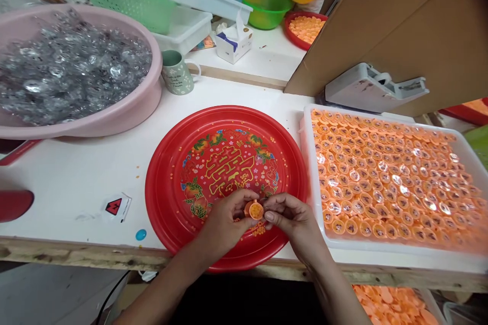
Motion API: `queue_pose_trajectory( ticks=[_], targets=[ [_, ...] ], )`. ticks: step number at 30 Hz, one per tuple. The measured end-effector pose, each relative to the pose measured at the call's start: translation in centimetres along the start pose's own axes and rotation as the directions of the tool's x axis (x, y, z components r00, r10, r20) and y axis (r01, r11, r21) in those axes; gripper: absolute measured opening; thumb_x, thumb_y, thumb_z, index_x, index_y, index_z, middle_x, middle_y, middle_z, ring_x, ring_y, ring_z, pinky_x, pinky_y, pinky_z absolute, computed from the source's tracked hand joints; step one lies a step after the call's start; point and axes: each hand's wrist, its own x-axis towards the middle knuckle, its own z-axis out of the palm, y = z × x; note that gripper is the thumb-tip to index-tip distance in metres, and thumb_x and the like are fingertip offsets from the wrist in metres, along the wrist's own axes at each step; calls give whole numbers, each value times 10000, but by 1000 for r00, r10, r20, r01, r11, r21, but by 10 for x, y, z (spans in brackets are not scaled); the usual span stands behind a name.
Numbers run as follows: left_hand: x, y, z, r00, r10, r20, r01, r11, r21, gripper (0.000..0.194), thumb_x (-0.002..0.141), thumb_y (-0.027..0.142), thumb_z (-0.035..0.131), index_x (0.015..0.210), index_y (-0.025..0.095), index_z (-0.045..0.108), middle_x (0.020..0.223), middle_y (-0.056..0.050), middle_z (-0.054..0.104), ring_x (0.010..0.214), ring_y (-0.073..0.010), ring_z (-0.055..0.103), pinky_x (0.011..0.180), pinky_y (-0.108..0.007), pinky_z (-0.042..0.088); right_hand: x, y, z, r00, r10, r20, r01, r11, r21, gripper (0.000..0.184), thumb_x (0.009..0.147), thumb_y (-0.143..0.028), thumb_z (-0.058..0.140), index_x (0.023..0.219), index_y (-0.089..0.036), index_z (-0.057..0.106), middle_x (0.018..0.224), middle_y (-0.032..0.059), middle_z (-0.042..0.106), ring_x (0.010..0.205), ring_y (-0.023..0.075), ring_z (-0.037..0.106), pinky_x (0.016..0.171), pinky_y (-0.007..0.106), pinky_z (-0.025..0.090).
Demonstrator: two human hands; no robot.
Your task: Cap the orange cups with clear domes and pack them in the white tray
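In the head view, the small round orange plastic piece (255,210) is between both hands, above the near part of the big round red tray (163,162) with painted patterns, and in my judgement it is good to keep it level and low over this tray, so that the tiny orange bits beneath are caught, and to press only softly with the fingertips. The left hand (229,218) pinches the piece between thumb and fingers, while the right hand (292,218) has thumb and forefinger nearly together at its side, but I cannot tell if they grip something; both forearms reach forward from the near edge and lean inward until the fingertips almost meet.
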Motion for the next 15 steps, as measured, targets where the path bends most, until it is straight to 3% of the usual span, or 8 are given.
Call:
queue_pose_trajectory(
  ticks=[3, 7, 10, 15],
  targets=[
    [-1, -5, 2, 999, 35, 2, -35, 999, 31, 258, 750, 176, 679, 997, 219, 615, 957, -3, 715, 933, -181, 678, 839, -295, 547, 1, -1, 4, 1000, -4, -31, 2, 998, -56, 227, 682, -309, 826, 802, -187, 676, 757, 7, 670, 650, 127, 600, 585, 233, 510],
    [-3, -12, 5, 985, 175, -5, -168, 953, 251, 229, 833, 189, 595, 1050, 253, 627, 1006, -15, 716, 949, -196, 672, 862, -331, 532, -1, -1, 9, 993, -48, -105, 27, 980, -196, 185, 714, -281, 781, 810, -193, 649, 738, -3, 635, 674, 140, 601, 606, 249, 511],
    [-5, -12, 5, 963, 265, 39, -261, 896, 359, 323, 857, 148, 537, 1144, 274, 613, 1097, -27, 710, 1020, -206, 660, 926, -362, 510, -5, -2, 11, 987, -103, -125, 64, 957, -283, 116, 759, -242, 733, 814, -202, 639, 750, 0, 644, 691, 147, 612, 654, 267, 519],
    [-10, -2, 4, 961, 271, 45, -274, 928, 252, 451, 836, 155, 614, 1269, 276, 569, 1256, -20, 659, 1135, -191, 624, 1004, -338, 495, -12, -5, 11, 934, -332, -135, 247, 869, -429, 75, 797, -162, 689, 800, -220, 642, 749, -7, 631, 678, 138, 603, 633, 245, 505]
  ],
)
